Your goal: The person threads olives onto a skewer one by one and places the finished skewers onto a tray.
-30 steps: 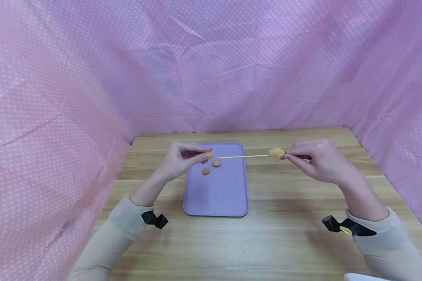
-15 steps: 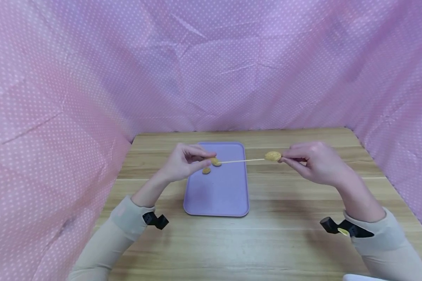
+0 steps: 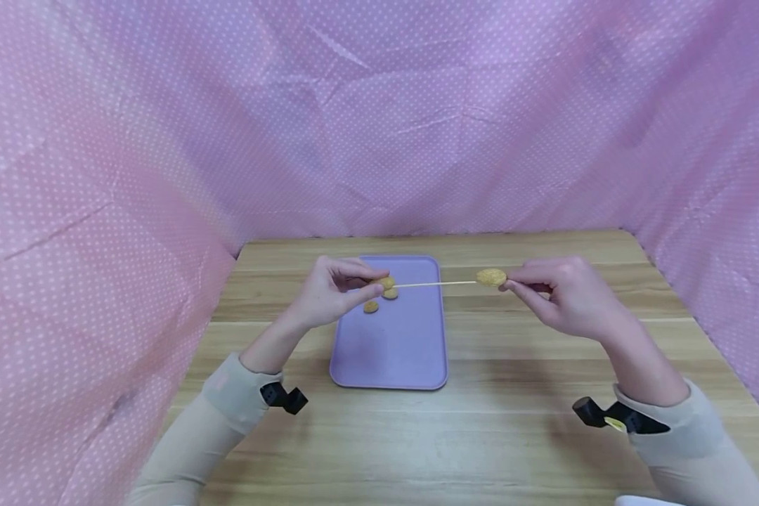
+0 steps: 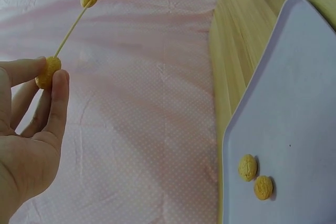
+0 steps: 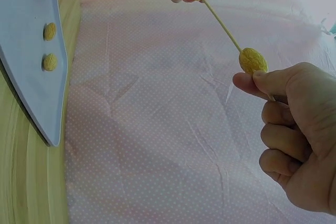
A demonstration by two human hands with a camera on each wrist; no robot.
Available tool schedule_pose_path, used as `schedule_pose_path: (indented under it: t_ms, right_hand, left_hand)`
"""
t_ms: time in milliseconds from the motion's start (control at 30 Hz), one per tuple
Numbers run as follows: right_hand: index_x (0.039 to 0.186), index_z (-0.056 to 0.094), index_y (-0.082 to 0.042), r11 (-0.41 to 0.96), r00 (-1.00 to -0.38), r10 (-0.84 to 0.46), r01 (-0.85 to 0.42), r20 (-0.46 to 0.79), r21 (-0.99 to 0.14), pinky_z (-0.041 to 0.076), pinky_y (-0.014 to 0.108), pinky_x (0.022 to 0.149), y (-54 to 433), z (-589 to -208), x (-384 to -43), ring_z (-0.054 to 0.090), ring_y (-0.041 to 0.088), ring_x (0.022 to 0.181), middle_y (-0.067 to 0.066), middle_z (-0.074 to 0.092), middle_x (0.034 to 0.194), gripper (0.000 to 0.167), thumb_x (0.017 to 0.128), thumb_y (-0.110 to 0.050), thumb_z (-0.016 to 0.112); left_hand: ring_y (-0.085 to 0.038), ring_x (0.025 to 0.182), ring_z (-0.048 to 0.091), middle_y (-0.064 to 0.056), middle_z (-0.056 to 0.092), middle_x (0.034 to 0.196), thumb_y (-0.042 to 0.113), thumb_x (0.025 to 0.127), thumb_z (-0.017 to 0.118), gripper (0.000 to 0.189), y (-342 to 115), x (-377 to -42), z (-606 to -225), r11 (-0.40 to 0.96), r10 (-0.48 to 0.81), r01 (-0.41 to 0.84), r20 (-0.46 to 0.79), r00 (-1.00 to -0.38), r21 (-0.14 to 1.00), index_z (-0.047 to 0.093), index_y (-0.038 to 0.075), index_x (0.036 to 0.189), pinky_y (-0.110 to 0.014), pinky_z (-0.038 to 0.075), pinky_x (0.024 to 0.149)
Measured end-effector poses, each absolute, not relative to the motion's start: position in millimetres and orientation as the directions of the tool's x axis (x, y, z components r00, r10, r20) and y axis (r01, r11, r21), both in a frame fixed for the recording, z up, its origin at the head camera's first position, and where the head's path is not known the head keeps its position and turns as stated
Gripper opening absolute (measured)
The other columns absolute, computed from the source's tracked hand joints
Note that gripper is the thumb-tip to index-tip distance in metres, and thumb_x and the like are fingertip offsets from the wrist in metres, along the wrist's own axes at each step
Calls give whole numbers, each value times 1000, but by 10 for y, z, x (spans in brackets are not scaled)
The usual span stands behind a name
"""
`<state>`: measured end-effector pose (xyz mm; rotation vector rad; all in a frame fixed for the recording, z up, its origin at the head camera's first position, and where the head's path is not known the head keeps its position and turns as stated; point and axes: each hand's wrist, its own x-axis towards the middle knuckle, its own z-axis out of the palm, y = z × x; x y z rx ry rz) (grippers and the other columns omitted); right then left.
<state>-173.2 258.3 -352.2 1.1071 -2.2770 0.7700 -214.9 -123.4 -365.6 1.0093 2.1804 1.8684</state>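
A thin wooden skewer (image 3: 435,284) runs nearly level between the two hands. My right hand (image 3: 559,292) pinches it near its right end, thumb and forefinger close behind a wrinkled, walnut-like yellow-brown ball (image 5: 253,60) threaded on it. Between the thumb and fingers of my left hand (image 3: 335,292) is a second such ball (image 4: 48,73). The skewer's far tip meets this ball's side in the left wrist view. Beneath the left hand, two more balls lie on a purple tray (image 3: 398,351): a nearer one (image 3: 370,307) and a farther one (image 3: 390,294), partly overlapped by the held ball.
The tray lies on a wood-grain table (image 3: 481,436), left of the middle. Pink dotted cloth (image 3: 379,140) hangs behind the table and along both sides. A white edge (image 3: 645,501) of something shows at the bottom right.
My left hand has moved slightly right with its ball, and my right hand slightly left with the skewer. The small gap between skewer tip and left ball has closed.
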Motion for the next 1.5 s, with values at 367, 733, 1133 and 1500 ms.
schedule_pose_path:
  t_ms: [367, 733, 1133, 1500]
  right_hand:
    - [91, 81, -16, 541, -562, -516, -799, 646, -262, 33, 8, 51, 2489, -3535, -1709, 40, -8, 60, -13, 63, 74, 25, 80, 6, 83]
    - [86, 78, -17, 524, -537, -547, -818, 642, -238, 30, 9, 50, 2413, -3528, -1698, 39, -6, 59, -13, 57, 69, 24, 81, 6, 81]
    - [88, 79, -15, 510, -524, -581, -831, 622, -224, 31, 11, 50, 2334, -3595, -1705, 38, -5, 58, -12, 58, 70, 20, 82, 3, 81]
    - [87, 79, -15, 546, -527, -580, -818, 622, -184, 33, 12, 49, 2232, -3668, -1710, 39, -7, 58, -12, 63, 71, 15, 84, -1, 82]
  left_hand:
    - [-8, 91, 74, -29, 77, 105, -13, 89, 76, 24, -1223, -2124, -3612, 16, 539, 425, 350, -766, 905, 75, -14, 113, -22, 66, 79]
    - [-10, 94, 73, -19, 81, 100, -9, 86, 83, 21, -1199, -2118, -3605, 94, 589, 575, 420, -690, 813, 81, -6, 106, -22, 63, 82]
    - [-16, 91, 78, -10, 83, 100, -2, 85, 87, 19, -1138, -2119, -3564, 144, 652, 717, 479, -587, 682, 85, 3, 103, -26, 65, 74]
    - [-19, 92, 81, -8, 84, 100, 0, 85, 87, 18, -1055, -2146, -3567, 179, 687, 806, 515, -512, 564, 85, 4, 103, -24, 66, 82]
